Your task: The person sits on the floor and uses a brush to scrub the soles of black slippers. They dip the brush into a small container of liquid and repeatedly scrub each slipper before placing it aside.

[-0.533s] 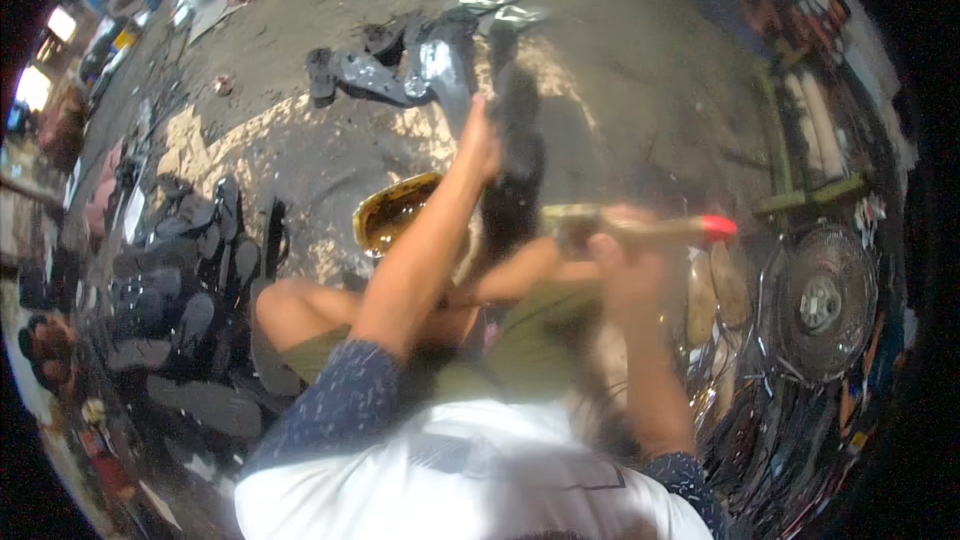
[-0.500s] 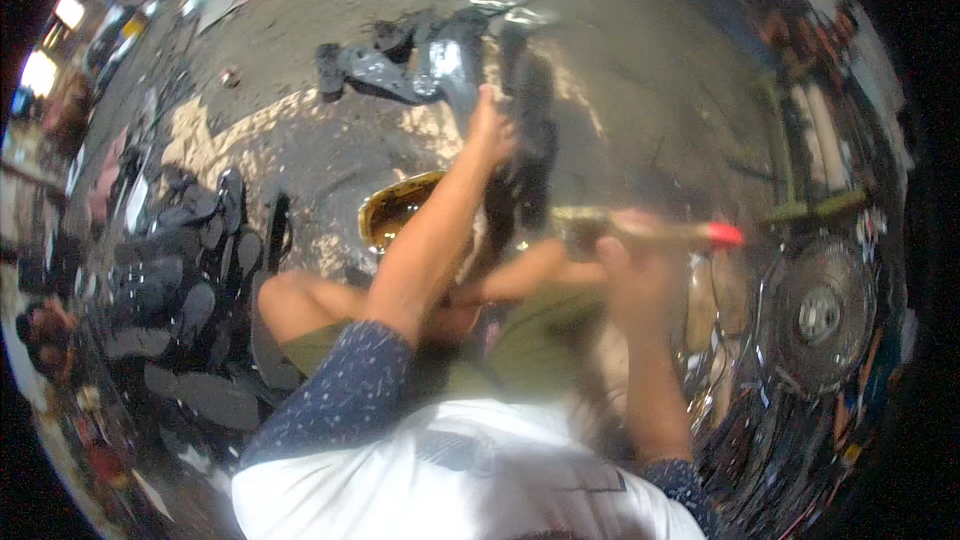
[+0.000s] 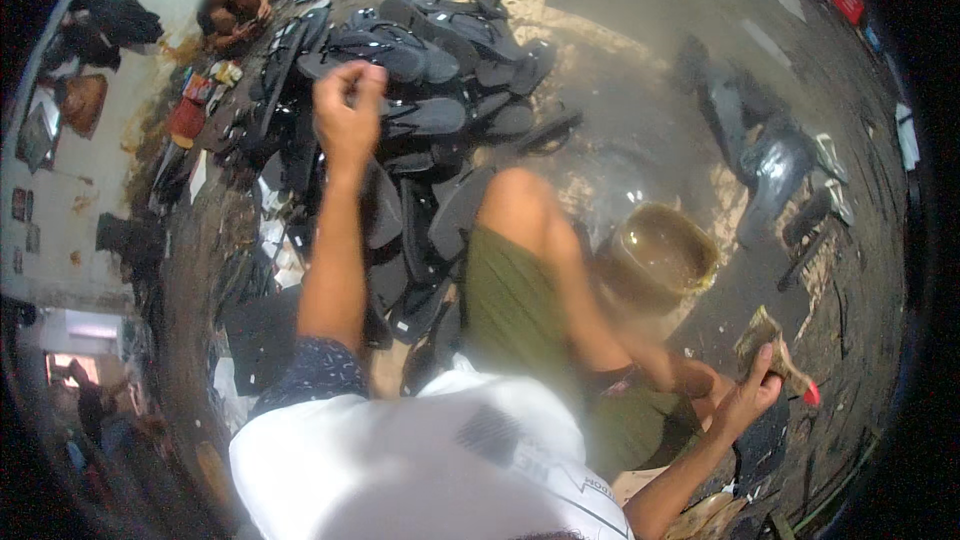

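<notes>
Brush point(image 3: 780, 358) is gripped in the closed right hand point(image 3: 750, 400); basin point(image 3: 635, 285) lies ahead and left of that hand. Left hand point(image 3: 347, 120) is half-curled (nothing seen held), sandals point(image 3: 425, 117) piled beyond and beside it. Sandals are best pinched lightly, brush held apart.

Sandal pile point(image 3: 425, 115) obstructs left; passage beyond knee point(image 3: 515, 200), between pile and basin point(image 3: 635, 270).

Dark lettering point(image 3: 598, 490) on white shirt point(image 3: 350, 440), bottom centre of frame. Red panel point(image 3: 846, 0), upper right: from here, illegible.
</notes>
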